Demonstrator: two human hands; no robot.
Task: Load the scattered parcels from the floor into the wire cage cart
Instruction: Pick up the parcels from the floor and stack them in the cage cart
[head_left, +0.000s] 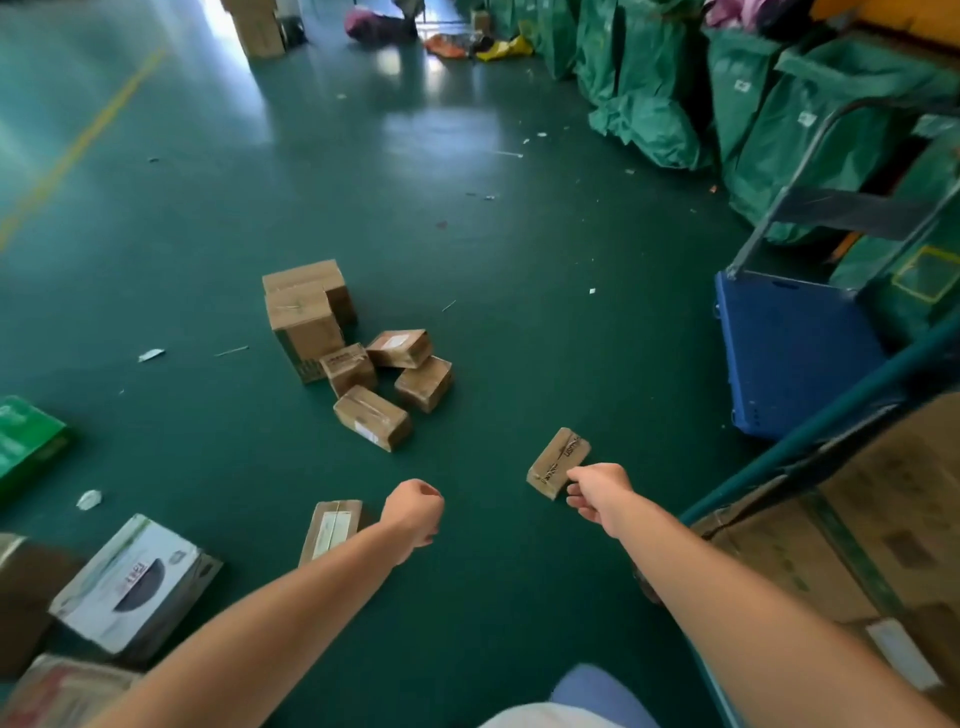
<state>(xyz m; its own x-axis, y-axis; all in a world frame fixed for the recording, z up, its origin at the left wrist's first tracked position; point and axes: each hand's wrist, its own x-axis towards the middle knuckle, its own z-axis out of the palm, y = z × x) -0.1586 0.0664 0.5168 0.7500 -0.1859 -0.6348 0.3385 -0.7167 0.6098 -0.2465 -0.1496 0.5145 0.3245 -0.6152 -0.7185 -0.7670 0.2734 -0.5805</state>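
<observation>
Gripped in the right hand (597, 491), fingers curled round its near end: one small taped cardboard parcel (558, 460), raised above the green floor (467, 234). Left hand (413, 514), at 6 o'clock: curled into a fist, holding nothing. Flat brown parcel (332, 527) with white label, on the floor just beside the left wrist. White printed carton (132, 584) at 8 o'clock, tilted against other boxes. Wire cage cart (810, 426) at 4 o'clock, teal rail showing, large cardboard cartons (893, 519) inside. Cluster of six brown parcels (358, 353) at frame centre: two tall boxes at the back, four small ones touching in front. Green box (26, 441) at 9 o'clock. Blue platform trolley (789, 353) at 3 o'clock, beyond the cart. Green sacks (810, 114) in a row from 1 to 2 o'clock. Yellow floor line (78, 145) at 10 o'clock. Stacked cartons (257, 26) at 12 o'clock, far end.
</observation>
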